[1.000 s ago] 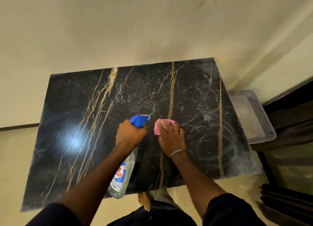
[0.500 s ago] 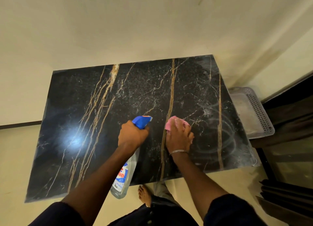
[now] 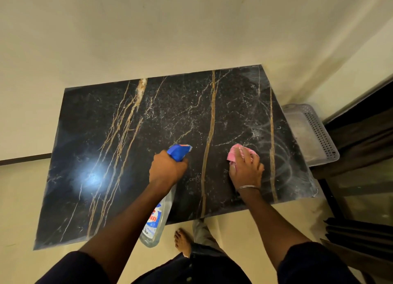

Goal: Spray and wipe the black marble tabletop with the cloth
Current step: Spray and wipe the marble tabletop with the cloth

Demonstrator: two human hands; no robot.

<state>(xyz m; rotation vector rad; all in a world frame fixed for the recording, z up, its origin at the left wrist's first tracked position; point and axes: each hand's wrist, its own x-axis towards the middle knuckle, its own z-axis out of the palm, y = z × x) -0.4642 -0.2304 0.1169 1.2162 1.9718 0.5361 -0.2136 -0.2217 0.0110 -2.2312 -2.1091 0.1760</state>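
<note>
Spray bottle (image 3: 157, 219) is tilted just left of the central gold vein (image 3: 209, 145), its clear body past the near edge. Left hand (image 3: 168, 171) grips its neck, blue nozzle pointing forward. Right of the vein, right hand (image 3: 246, 170) presses the pink cloth (image 3: 234, 154) onto the black marble tabletop (image 3: 127, 156), fingers bent over it. Pale swirl smears lie farther right.

Step judged: wiping. Next move likely calls for firm overlapping strokes leftward across the vein.
</note>
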